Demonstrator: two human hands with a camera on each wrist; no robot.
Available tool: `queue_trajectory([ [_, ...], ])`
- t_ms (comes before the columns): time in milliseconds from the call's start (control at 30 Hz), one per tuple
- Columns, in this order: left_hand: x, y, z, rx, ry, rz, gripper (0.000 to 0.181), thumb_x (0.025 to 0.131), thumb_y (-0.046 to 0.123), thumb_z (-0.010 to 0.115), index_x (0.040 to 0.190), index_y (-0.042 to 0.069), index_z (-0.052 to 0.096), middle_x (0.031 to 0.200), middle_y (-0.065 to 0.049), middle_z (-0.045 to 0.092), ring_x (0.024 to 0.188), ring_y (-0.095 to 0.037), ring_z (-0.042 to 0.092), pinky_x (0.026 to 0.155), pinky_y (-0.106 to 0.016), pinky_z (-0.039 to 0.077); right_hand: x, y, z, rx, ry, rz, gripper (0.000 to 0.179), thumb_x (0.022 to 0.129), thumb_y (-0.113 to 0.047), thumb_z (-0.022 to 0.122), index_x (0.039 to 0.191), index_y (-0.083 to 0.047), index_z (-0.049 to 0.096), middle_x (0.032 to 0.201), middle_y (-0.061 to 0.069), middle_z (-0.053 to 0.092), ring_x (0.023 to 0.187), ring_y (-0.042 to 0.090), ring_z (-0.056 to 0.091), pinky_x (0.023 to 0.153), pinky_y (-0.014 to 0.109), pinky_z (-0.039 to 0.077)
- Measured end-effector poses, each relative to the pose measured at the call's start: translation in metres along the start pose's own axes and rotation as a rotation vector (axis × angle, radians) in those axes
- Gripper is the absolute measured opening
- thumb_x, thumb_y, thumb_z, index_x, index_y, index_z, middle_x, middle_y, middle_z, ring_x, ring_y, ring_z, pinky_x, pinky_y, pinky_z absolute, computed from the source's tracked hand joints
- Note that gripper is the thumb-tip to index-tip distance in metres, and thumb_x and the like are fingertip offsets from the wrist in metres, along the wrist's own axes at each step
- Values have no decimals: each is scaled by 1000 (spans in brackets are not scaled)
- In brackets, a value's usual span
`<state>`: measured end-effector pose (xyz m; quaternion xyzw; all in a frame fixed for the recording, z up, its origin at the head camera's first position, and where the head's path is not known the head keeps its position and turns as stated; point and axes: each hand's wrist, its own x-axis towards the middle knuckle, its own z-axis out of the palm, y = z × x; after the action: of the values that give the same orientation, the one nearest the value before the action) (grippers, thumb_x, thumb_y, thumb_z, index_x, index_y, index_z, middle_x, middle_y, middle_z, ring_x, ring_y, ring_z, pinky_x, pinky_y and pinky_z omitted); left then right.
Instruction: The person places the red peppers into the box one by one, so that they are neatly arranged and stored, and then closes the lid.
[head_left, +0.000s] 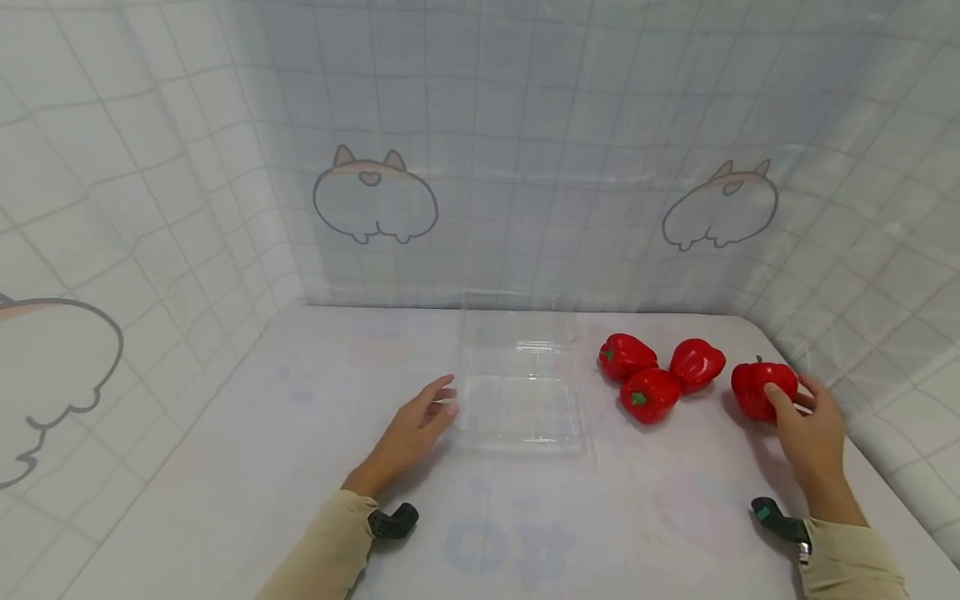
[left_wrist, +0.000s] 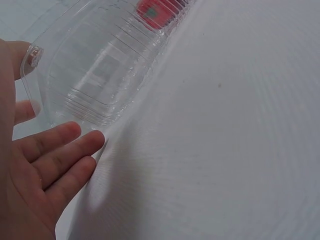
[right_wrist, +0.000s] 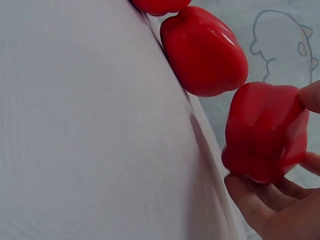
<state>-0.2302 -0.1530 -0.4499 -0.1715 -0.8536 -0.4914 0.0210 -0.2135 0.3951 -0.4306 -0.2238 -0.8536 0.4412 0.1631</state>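
A red bell pepper with a dark stem is gripped in my right hand, at the table's right side. The right wrist view shows thumb and fingers around this held pepper. My left hand is at the left side of a clear plastic container, its fingers loosely extended. In the left wrist view, the fingertips of the left hand lie right at the rim of the clear container. The container's lid stands raised at the back.
Three more red bell peppers lie clustered right of the container: one at the back left, one in front and one at the right. A white cloth covers the table. Grid-patterned curtains enclose the back and sides.
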Motion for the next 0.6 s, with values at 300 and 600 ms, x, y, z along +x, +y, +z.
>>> queue_trajectory([
  [300, -1, -2, 0, -5, -1, 10, 56, 103, 28, 58, 153, 12, 41, 137, -12, 60, 120, -28, 61, 105, -48, 46, -3, -3, 5, 302, -46, 69, 79, 97, -53, 58, 161, -23, 22, 152, 19, 30, 109, 14, 46, 64, 9, 51],
  [600, -3, 0, -1, 14, -19, 7, 57, 103, 32, 58, 154, 13, 40, 141, -10, 58, 123, -26, 60, 106, -49, 45, -7, -11, 9, 701, -117, 140, 77, 97, -39, 65, 160, -32, 22, 157, 5, 27, 88, 0, 57, 64, 14, 55],
])
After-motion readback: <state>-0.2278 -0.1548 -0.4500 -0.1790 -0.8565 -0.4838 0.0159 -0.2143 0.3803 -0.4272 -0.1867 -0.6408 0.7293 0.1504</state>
